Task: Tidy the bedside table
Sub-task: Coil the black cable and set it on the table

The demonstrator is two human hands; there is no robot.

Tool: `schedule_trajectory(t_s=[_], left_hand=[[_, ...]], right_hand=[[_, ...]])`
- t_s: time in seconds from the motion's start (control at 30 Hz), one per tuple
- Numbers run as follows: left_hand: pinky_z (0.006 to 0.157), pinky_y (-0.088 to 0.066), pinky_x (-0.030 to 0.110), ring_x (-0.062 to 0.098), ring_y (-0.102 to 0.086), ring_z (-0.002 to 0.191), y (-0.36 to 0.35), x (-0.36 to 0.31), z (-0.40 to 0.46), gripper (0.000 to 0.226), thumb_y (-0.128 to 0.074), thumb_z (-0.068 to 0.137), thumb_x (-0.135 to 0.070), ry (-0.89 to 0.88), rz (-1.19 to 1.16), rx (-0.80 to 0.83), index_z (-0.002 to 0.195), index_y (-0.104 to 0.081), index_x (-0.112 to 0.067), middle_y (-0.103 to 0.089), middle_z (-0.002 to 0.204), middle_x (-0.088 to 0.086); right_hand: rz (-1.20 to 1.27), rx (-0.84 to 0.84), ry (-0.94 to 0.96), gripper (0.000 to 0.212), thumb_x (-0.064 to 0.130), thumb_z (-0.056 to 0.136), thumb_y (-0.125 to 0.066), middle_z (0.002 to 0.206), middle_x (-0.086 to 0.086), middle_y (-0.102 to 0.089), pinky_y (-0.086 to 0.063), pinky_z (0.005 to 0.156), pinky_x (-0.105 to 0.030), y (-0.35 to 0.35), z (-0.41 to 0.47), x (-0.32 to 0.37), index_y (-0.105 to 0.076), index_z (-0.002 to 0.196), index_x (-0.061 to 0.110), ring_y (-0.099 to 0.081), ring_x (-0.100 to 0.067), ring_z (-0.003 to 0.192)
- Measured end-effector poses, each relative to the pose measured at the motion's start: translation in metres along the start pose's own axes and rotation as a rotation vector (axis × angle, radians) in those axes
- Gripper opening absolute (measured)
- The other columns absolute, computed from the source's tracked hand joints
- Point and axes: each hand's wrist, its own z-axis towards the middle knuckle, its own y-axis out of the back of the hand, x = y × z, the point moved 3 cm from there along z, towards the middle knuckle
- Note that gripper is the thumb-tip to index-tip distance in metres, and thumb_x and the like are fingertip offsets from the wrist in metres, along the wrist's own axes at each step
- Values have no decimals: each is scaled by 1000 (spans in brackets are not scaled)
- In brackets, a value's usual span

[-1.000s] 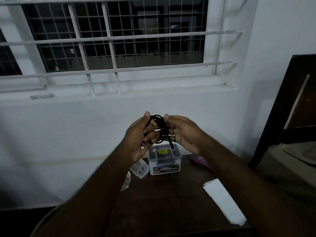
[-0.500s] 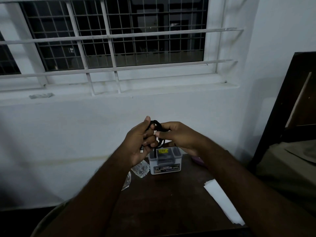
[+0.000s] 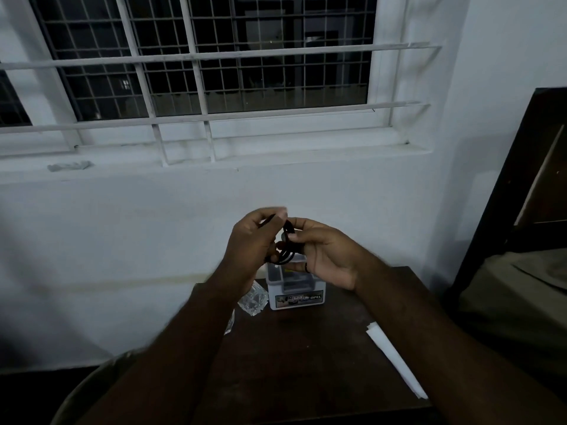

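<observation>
A coiled black cable hangs in the air above the dark wooden bedside table, held between both hands. My left hand pinches one strand of it near the top, fingers curled. My right hand grips the coil's right side, with a dark ring on one finger. Below the hands a small grey lidded box with an "OPEL" label stands at the table's back edge, partly hidden by my right hand.
Crumpled clear plastic wrappers lie left of the box. A folded white paper lies near the table's right edge. A white wall with a barred window is behind. A dark bed headboard and mattress stand at the right.
Both hands stayed together on the cable and shifted slightly lower and right. The left fingers moved up to pinch a strand. The purple object behind my right hand is hidden now.
</observation>
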Motion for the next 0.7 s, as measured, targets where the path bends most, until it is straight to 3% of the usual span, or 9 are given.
schedule_trajectory(t_s=[0.07, 0.17, 0.23, 0.3, 0.37, 0.43, 0.53, 0.63, 0.7], left_hand=[[44, -49, 25, 8, -51, 40, -4, 0, 0, 19, -65, 91, -34, -44, 97, -37, 87, -74, -17, -55, 48, -11], [55, -61, 44, 23, -68, 54, -6, 3, 1, 29, -66, 90, -38, -13, 140, -133, 78, -73, -13, -64, 56, -2], [48, -59, 37, 24, -68, 51, -3, 6, 2, 32, -65, 90, -40, 8, 130, -196, 78, -71, -11, -64, 62, 8], [41, -48, 22, 13, -56, 40, 0, 8, 4, 36, -64, 91, -42, 12, 157, -232, 76, -69, -10, -59, 59, 8], [43, -47, 21, 9, -51, 37, 0, 9, 6, 38, -63, 90, -43, 23, 161, -235, 77, -69, -8, -55, 58, 9], [47, -52, 25, 9, -54, 41, -1, 10, 6, 39, -63, 90, -43, 40, 156, -242, 81, -68, -6, -54, 61, 11], [54, -59, 34, 23, -66, 58, -2, 10, 5, 36, -63, 91, -42, 47, 149, -227, 80, -70, -9, -66, 75, 18], [56, -52, 32, 16, -56, 55, 1, 7, 4, 36, -62, 90, -45, -20, 300, -245, 76, -69, -12, -63, 68, 9], [56, -43, 30, 13, -50, 54, 1, 4, 3, 38, -62, 91, -44, -108, 443, -250, 72, -64, -10, -57, 61, 2]], right_hand=[[-26, -17, 41, 49, 0, 86, -60, 106, -16, -60, -44, 96, -50, 0, 0, -3, -47, 133, 5, -62, -31, 100], [-196, -172, 147, 55, 7, 76, -77, 95, -6, -67, -58, 85, -43, -1, -2, -5, -49, 122, 14, -71, -26, 88], [-416, -348, 230, 49, 20, 71, -83, 100, -3, -66, -62, 76, -44, 0, -4, -5, -54, 110, 24, -73, -24, 82], [-632, -474, 352, 27, 23, 75, -80, 94, 2, -68, -62, 68, -42, 0, -8, -3, -61, 94, 24, -73, -18, 69], [-852, -524, 474, 9, 22, 79, -73, 87, 7, -68, -60, 65, -37, -5, -10, -5, -64, 80, 22, -70, -9, 66], [-1016, -537, 550, 9, 21, 80, -67, 90, 8, -62, -55, 68, -27, -12, -11, -6, -61, 74, 25, -64, -4, 75], [-930, -436, 387, 15, 24, 82, -63, 86, 7, -59, -44, 67, -22, -16, -8, -1, -59, 67, 24, -56, -1, 71], [-625, -273, 113, 19, 30, 89, -60, 77, 6, -59, -45, 67, -27, -13, -11, 9, -62, 74, 19, -55, -6, 70], [-532, -237, 77, 23, 34, 93, -56, 82, -1, -59, -47, 71, -31, -11, -15, 15, -63, 79, 17, -55, -14, 77]])
